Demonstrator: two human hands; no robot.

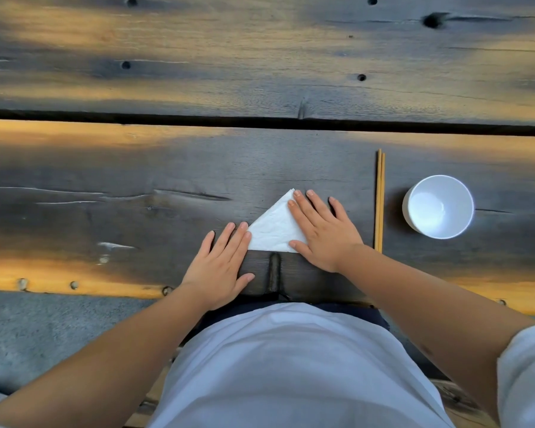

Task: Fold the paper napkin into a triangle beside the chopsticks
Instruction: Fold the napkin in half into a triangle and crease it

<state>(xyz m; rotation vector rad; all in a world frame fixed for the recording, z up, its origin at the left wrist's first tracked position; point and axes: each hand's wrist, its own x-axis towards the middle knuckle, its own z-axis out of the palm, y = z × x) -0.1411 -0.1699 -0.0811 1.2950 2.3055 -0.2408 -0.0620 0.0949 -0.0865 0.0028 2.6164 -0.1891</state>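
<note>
Napkin (274, 228), white paper and already in a triangle shape, is lying flat on the dark wooden table (136, 168), near the edge closest to the person. All positions below are being given relative to the napkin.

Left hand (221, 265) is resting palm down on the table just to the left, fingers (240, 239) extended and together, their tips touching the napkin's left corner. It is gripping nothing.

Right hand (323, 231) is pressing palm down over the napkin's right part, fingers spread flat and extended, covering the right edge. It is also gripping nothing; the thumb is lying along the napkin's lower edge.

Chopsticks (379, 200), a pair lying side by side and pointing away from the person, are sitting to the right, beyond the right hand and apart from the paper.

Bowl (438, 206), white and upright, is standing farther right, just past the chopsticks, not touching them.
</note>
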